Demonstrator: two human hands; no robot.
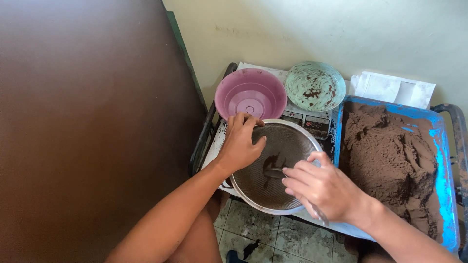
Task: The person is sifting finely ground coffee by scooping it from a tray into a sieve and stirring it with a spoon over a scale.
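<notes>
Shiny metal sieve [278,165] with fine mesh – glossy pink plastic bowl [251,97] – matt, crumbly brown powder [390,160].

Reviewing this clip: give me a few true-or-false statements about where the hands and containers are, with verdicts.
1. The left hand grips the rim of the round mesh sieve. True.
2. The pink bowl is full of brown powder. False: it holds no heap of powder.
3. The right hand holds a metal spoon inside the sieve. True.
4. The blue tray lies left of the sieve. False: it lies to the right, heaped with brown powder.
5. The green bowl is smeared brown. True.
</notes>
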